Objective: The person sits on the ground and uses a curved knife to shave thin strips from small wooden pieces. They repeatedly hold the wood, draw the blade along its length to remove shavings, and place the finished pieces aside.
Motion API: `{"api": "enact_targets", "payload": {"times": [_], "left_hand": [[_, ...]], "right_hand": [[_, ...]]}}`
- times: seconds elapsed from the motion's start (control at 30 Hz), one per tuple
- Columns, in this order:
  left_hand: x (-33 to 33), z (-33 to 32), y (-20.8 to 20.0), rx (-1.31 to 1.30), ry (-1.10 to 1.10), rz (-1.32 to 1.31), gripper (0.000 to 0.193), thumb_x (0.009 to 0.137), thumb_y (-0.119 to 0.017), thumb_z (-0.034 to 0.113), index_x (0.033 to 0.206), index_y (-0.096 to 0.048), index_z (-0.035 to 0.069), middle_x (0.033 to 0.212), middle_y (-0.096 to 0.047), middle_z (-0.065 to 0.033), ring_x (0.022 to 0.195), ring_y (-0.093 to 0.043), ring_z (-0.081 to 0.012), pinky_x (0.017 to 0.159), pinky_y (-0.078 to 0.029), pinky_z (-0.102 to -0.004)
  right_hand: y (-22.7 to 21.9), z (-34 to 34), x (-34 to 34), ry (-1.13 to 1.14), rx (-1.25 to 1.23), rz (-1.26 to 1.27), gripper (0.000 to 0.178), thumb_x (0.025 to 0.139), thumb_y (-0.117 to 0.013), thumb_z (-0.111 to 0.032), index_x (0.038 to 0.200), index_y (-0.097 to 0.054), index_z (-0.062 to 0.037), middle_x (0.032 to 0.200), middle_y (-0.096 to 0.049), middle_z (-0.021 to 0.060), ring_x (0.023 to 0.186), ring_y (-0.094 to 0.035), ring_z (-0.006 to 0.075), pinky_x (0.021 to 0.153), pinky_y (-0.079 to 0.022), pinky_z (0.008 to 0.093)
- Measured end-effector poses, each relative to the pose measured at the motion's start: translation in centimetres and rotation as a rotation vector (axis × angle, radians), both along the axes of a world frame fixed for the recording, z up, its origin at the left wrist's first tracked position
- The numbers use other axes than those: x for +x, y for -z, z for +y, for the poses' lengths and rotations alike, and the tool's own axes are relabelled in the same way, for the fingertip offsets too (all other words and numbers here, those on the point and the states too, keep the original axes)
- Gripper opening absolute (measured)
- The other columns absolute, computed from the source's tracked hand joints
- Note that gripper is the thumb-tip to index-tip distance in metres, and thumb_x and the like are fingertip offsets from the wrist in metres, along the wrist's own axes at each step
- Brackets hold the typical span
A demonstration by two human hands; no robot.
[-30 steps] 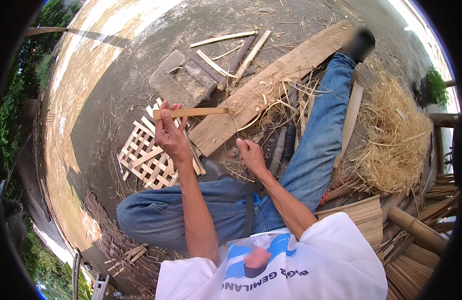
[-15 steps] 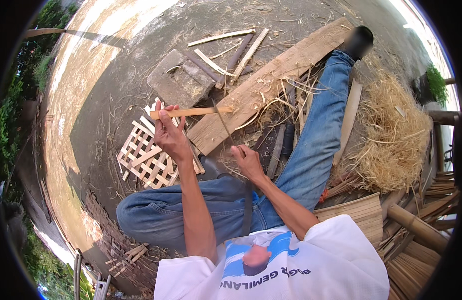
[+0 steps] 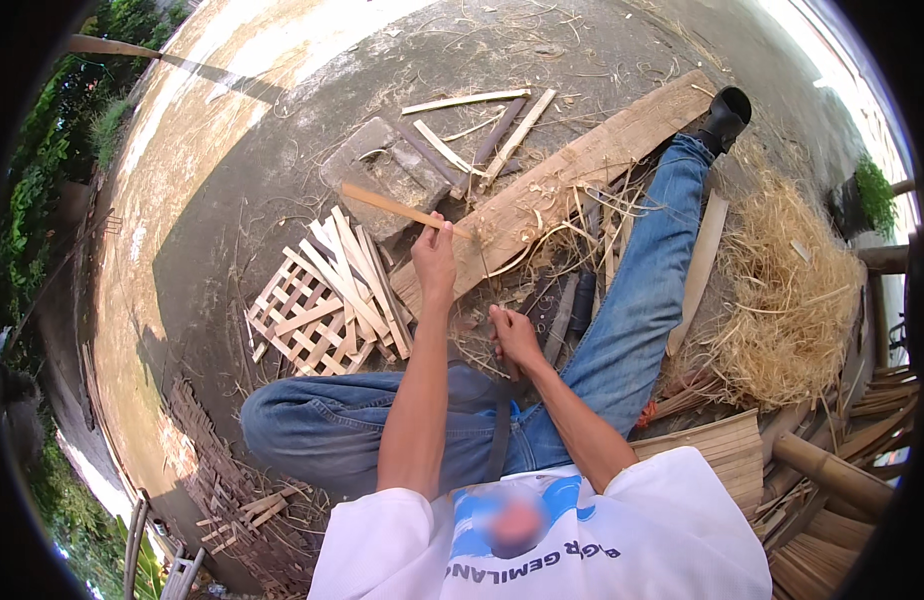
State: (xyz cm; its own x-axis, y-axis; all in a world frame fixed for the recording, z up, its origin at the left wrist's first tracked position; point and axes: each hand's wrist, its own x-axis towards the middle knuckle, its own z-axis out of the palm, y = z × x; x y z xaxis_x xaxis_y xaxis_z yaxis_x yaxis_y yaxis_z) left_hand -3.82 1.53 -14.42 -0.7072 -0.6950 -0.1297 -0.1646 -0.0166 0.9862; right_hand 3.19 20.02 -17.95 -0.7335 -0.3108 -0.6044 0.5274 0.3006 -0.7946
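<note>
A wide fisheye camera, the left of a pair riding on the person's head, is looking steeply down and slightly forward over the white shirt (image 3: 622, 535), which is filling the six o'clock edge. The left hand (image 3: 437, 258) and right hand (image 3: 515, 338) are sitting near the middle, fairly close to the lens. The view is reaching past the bent knee (image 3: 292, 420) at eight o'clock and the boot (image 3: 726, 118) at two, and is taking in ground (image 3: 222, 225) up to twelve. Distant greenery (image 3: 42, 210) is curving along the rim at nine to ten.
</note>
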Motion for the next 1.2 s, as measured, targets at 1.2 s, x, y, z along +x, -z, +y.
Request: {"api": "enact_targets", "payload": {"times": [1.2], "left_hand": [[12.9, 7.3, -14.8, -0.171, 0.466, -0.425, 0.031, 0.105, -0.054, 0.024, 0.103, -0.071, -0.002, 0.064, -0.052, 0.0002, 0.06, -0.048, -0.0078, 0.055, -0.039, -0.0294]], "right_hand": [[-5.4, 5.5, -12.0, -0.247, 0.447, 0.556, 0.026, 0.082, -0.07, -0.029, 0.08, -0.074, -0.0038, 0.078, -0.072, 0.0222, 0.077, -0.07, 0.0433, 0.075, -0.055, 0.0498]]}}
